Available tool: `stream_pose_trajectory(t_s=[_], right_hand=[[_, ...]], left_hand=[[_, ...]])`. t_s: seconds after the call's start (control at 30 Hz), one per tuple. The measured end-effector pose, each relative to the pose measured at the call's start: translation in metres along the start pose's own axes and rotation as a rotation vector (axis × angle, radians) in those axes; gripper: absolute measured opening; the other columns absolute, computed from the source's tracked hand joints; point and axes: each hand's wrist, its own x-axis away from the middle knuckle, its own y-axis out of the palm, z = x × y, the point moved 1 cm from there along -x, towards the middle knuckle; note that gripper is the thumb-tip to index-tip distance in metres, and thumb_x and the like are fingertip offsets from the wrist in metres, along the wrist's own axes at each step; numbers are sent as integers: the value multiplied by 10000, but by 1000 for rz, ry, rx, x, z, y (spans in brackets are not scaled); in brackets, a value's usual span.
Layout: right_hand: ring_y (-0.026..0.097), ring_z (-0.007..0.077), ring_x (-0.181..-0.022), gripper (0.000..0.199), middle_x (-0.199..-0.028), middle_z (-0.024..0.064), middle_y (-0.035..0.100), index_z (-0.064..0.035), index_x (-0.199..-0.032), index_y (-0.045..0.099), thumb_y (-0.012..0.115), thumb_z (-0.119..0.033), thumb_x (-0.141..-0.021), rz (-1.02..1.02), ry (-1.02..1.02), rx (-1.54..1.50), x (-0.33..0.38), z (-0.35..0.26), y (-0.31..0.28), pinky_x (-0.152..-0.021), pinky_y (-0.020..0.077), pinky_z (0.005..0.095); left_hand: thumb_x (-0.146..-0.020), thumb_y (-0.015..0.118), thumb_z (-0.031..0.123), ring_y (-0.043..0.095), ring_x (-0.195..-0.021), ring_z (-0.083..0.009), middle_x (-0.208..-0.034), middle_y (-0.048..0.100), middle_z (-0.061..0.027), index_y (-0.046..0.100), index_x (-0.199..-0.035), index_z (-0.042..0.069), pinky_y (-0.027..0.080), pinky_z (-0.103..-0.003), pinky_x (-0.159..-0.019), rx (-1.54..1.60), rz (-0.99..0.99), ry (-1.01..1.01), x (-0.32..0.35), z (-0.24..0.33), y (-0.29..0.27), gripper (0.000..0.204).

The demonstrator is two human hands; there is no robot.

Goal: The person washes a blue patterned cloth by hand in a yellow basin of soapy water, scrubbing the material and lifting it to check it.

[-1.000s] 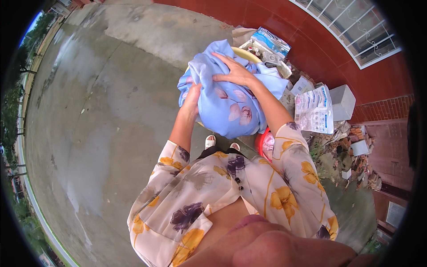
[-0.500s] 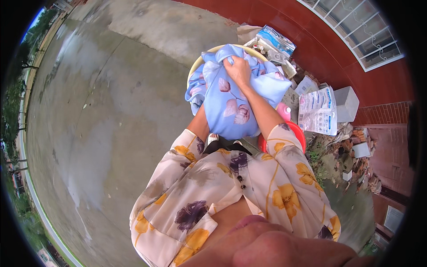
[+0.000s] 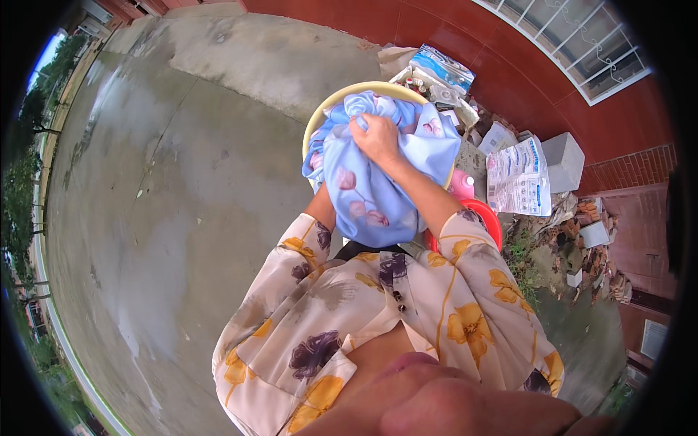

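My right hand (image 3: pixel 378 138) is closed on the top of a light blue cloth with pink flowers (image 3: pixel 363 203), which is bunched up and hangs down toward my chest. The cloth sits over a round yellow basin (image 3: pixel 342 98) on the ground, and more of the blue fabric lies inside it. My left forearm (image 3: pixel 320 211) runs up under the cloth on its left side. The fabric covers the left hand itself, so its grip cannot be seen.
Wet grey concrete ground (image 3: pixel 182 182) spreads to the left. To the right of the basin are a red tub (image 3: pixel 488 221), a pink bottle (image 3: pixel 463 185), a white printed sack (image 3: pixel 518 178), a grey block (image 3: pixel 563 156) and brick rubble (image 3: pixel 589 247), along a red wall (image 3: pixel 436 29).
The cloth has come down from in front of me onto the yellow basin. My right hand has shifted to its top, and my left hand has disappeared beneath the fabric.
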Motion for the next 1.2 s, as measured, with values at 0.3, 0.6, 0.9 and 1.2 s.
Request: stream_pose_trajectory(t_s=[0.3, 0.6, 0.9, 1.2], right_hand=[[370, 404, -1409, 899, -1558, 212, 350, -172, -1526, 372, 633, -680, -832, -254, -70, -127, -50, 29, -109, -1140, 316, 467], [667, 218, -997, 370, -1047, 132, 718, -9, -1181, 656, 671, -303, -956, -217, -13, -504, -14, 33, -14, -882, 502, 334], [665, 108, -690, 215, -666, 111, 621, -72, -743, 701, 690, -230, -890, 23, -568, -52, 40, -78, -16, -604, 492, 305], [630, 360, -578, 270, -588, 191, 581, -135, -570, 634, 662, -217, -825, 118, -229, -172, 26, -48, -3, -575, 494, 444]], left_hand=[[-1009, 516, 462, 674, -992, -235, -1164, 666, -132, 575, -1276, 0, 559, -362, -877, 204, -158, 63, 23, 85, -1, 537], [-1002, 583, 274, 586, -774, -90, -876, 674, -17, 709, -977, 12, 483, -285, -691, -332, 75, 371, -15, 48, -25, 292], [-1037, 529, 311, 513, -636, -52, -743, 577, 54, 628, -835, 121, 400, -205, -561, 363, -98, 80, 6, 28, -1, 295], [-1041, 521, 318, 489, -641, -56, -734, 556, 49, 591, -802, 127, 393, -223, -562, 446, -106, 69, -10, -6, -8, 314]])
